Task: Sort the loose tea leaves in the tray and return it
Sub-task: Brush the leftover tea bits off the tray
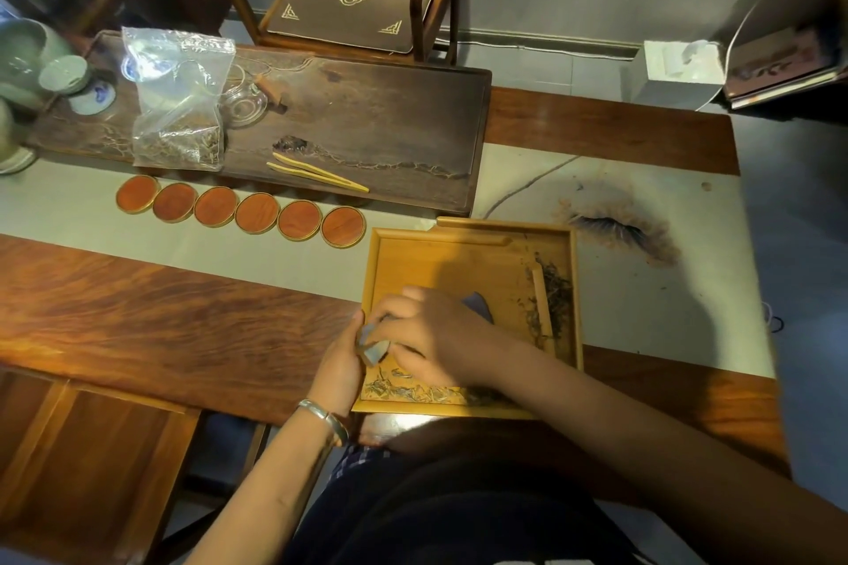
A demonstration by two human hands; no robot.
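Observation:
A light bamboo tray (413, 252) lies on the pale table runner in front of me. Dark tea leaves (553, 294) are heaped along its right side beside a thin bamboo strip (541, 307). Paler leaves (408, 390) are scattered along its near edge. My left hand (342, 358) and my right hand (426, 335) meet over the tray's near left corner, both closed on a small grey-blue object (371, 346); what it is I cannot tell. A grey-blue piece (479, 305) shows behind my right hand.
A dark wooden tea board (390, 115) behind holds bamboo tweezers (316, 173), a plastic bag of tea (179, 106) and a glass dish (243, 103). Several round red coasters (238, 211) line the runner. Celadon cups (62, 73) stand far left; a chair (353, 5) behind.

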